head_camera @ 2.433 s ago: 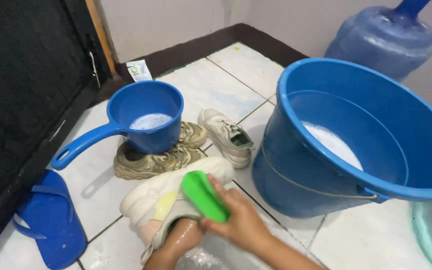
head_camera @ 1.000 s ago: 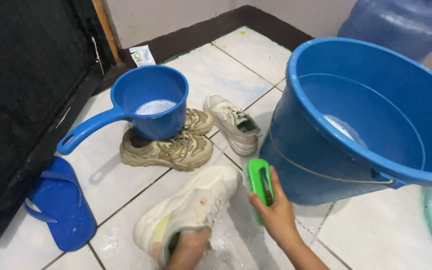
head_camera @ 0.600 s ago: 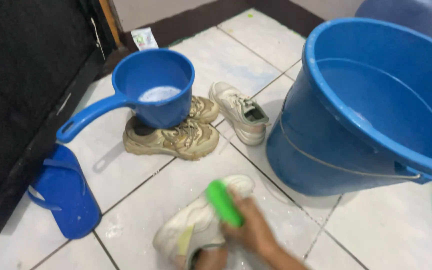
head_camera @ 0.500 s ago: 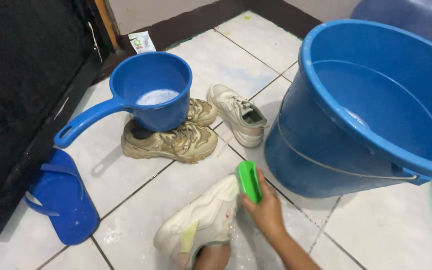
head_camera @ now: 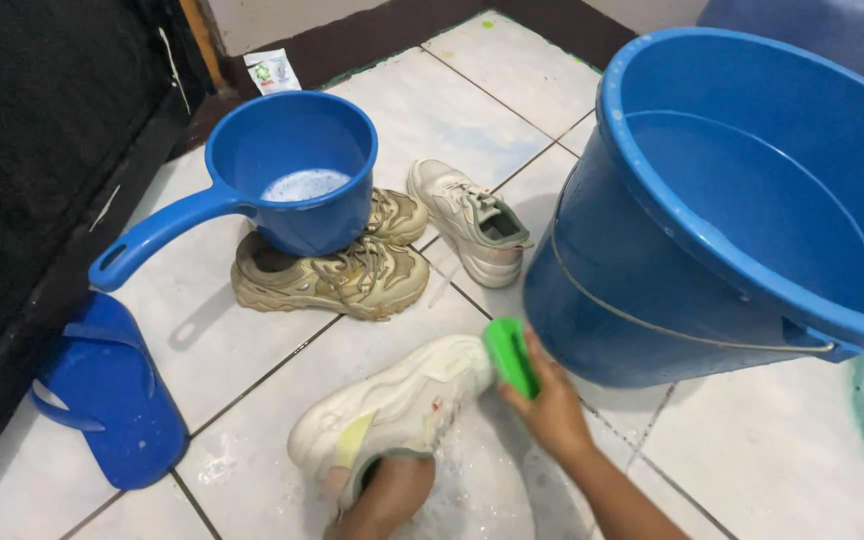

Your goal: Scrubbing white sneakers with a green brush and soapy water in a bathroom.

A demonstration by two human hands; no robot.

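A cream-white sneaker lies on the wet, soapy floor tiles at the bottom centre. My left hand is pushed inside its opening and holds it down; only the wrist shows. My right hand grips a bright green scrub brush, which is pressed against the toe end of that sneaker. Soap foam lies on the tile beside the shoe.
A large blue bucket stands right beside the brush. A blue dipper with soapy water rests on two tan sneakers; a pale sneaker lies next to them. A blue sandal sits left, by a black panel. A small sachet lies far back.
My right hand has kept scrubbing with the brush, going from the sneaker's upper side out to its toe end. The sneaker stays pinned by my left hand; the view shifted a little.
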